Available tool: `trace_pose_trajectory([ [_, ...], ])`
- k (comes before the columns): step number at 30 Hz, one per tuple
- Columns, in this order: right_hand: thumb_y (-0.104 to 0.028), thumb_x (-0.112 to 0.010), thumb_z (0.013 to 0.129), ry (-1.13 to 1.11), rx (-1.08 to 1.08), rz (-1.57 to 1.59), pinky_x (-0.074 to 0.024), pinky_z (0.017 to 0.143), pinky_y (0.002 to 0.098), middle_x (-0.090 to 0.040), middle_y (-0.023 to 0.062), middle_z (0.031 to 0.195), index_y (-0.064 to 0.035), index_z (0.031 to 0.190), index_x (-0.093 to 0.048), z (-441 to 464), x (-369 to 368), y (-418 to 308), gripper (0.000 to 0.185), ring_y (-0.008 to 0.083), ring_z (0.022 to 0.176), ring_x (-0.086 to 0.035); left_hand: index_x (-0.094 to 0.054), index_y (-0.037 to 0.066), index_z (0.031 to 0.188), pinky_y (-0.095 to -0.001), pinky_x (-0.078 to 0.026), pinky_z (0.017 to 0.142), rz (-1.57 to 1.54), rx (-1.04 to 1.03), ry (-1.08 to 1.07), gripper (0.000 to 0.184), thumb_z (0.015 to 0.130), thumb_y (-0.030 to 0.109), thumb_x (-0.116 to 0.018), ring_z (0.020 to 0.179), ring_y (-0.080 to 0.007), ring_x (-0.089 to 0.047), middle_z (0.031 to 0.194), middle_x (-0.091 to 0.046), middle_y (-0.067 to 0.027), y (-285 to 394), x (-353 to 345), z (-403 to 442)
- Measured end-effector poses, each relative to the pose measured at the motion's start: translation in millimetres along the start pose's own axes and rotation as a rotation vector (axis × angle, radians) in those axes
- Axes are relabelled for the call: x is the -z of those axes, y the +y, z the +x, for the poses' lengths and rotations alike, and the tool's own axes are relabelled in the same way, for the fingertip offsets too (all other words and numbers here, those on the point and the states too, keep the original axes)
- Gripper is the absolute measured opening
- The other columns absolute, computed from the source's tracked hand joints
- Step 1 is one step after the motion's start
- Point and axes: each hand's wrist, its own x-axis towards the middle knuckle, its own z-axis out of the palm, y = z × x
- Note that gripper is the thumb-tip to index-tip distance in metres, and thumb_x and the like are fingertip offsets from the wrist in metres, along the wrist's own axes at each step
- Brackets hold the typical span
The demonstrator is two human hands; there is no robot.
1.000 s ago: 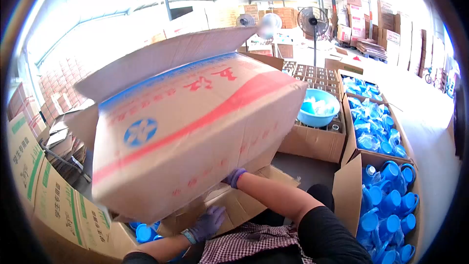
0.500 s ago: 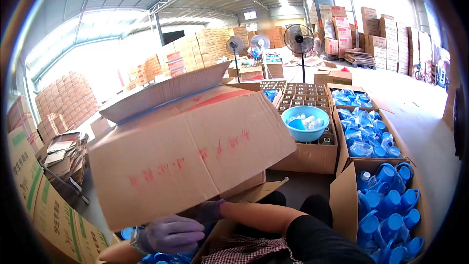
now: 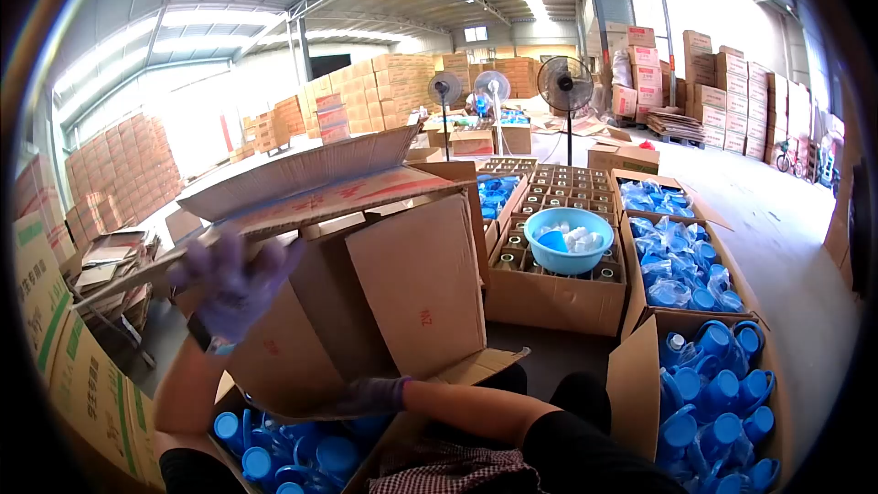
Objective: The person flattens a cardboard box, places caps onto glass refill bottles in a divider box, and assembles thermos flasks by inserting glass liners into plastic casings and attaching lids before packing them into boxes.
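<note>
A large cardboard box (image 3: 416,270) is tilted before me, its opening toward me and its hollow inside showing. My left hand (image 3: 233,288), in a purple-grey glove, is raised at the box's left side, close to a lifted flap, with its fingers spread and a little blurred. At the box's lower edge is my gloved right hand (image 3: 370,398), closed on the cardboard; its fingertips are in shadow. Below the tilted box, an open carton holds several blue plastic jugs (image 3: 338,457), partly hidden by the cardboard and my arms.
Cartons of blue lidded jugs (image 3: 722,389) line my right side. Ahead, a blue basin (image 3: 569,261) with white pieces and a blue scoop rests on a divided carton of bottles (image 3: 558,302). Standing fans (image 3: 565,84) are beyond. Printed cartons (image 3: 82,384) and flattened cardboard (image 3: 114,265) lie left.
The printed panel that faced me has swung up, exposing the box's inside. My left hand has risen from below the box to its left side. My right hand stays at the lower edge.
</note>
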Motion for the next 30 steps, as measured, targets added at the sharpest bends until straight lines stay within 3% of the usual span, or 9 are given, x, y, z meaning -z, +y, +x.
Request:
trace_pose_trajectory([
  [2, -0.032, -0.056, 0.101, -0.002, 0.072, -0.127, -0.0536, 0.097, 0.0450, -0.064, 0.0210, 0.124, -0.0143, 0.131, -0.062, 8, -17, 9, 0.035, 0.0377, 0.114, -0.065, -0.036, 0.029, 0.159, -0.0703, -0.024, 0.117, 0.026, -0.157, -0.067, 0.079, 0.093, 0.063, -0.063, 0.153, -0.0495, -0.020, 0.168, -0.024, -0.0123, 22, -21, -17],
  [5, -0.030, -0.057, 0.100, 0.390, 0.382, -0.407, -0.0542, 0.095, 0.0440, -0.064, 0.0190, 0.125, -0.0143, 0.133, -0.061, 0, -23, 12, 0.036, 0.0351, 0.111, -0.066, -0.039, 0.028, 0.156, -0.0691, -0.025, 0.117, -0.105, -0.376, -0.233, 0.076, 0.092, 0.061, -0.063, 0.149, -0.0480, -0.023, 0.164, -0.027, -0.0119, 51, -40, -27],
  [9, -0.032, -0.058, 0.099, 0.222, 0.123, -0.183, -0.0526, 0.097, 0.0443, -0.064, 0.0183, 0.127, -0.0147, 0.134, -0.061, -8, -30, -19, 0.038, 0.0351, 0.114, -0.065, -0.042, 0.027, 0.151, -0.0674, -0.027, 0.117, -0.326, -0.507, -0.486, 0.071, 0.092, 0.059, -0.065, 0.144, -0.0460, -0.027, 0.158, -0.031, -0.0113, 71, -64, -27],
  [18, -0.037, -0.060, 0.097, 0.273, -0.162, -0.030, -0.0489, 0.102, 0.0450, -0.063, 0.0167, 0.130, -0.0158, 0.135, -0.062, -50, -42, -93, 0.043, 0.0353, 0.121, -0.061, -0.050, 0.025, 0.141, -0.0637, -0.032, 0.116, -0.508, -0.580, -0.874, 0.060, 0.091, 0.053, -0.067, 0.132, -0.0414, -0.036, 0.145, -0.040, -0.0100, 65, -107, -16],
  [26, -0.041, -0.062, 0.095, 0.327, -0.224, -0.088, -0.0456, 0.107, 0.0456, -0.063, 0.0154, 0.134, -0.0167, 0.136, -0.062, -34, -21, -67, 0.047, 0.0354, 0.127, -0.057, -0.057, 0.023, 0.132, -0.0604, -0.036, 0.115, -0.577, -0.510, -0.827, 0.051, 0.090, 0.049, -0.069, 0.121, -0.0374, -0.044, 0.133, -0.048, -0.0089, 19, -81, -3],
  [30, -0.043, -0.063, 0.094, 0.261, -0.388, -0.317, -0.0440, 0.109, 0.0459, -0.062, 0.0147, 0.135, -0.0171, 0.137, -0.063, -49, 67, -43, 0.049, 0.0354, 0.129, -0.055, -0.061, 0.022, 0.128, -0.0587, -0.038, 0.114, -0.619, -0.504, -0.692, 0.046, 0.090, 0.047, -0.071, 0.116, -0.0354, -0.048, 0.127, -0.052, -0.0083, -6, -27, 13],
])
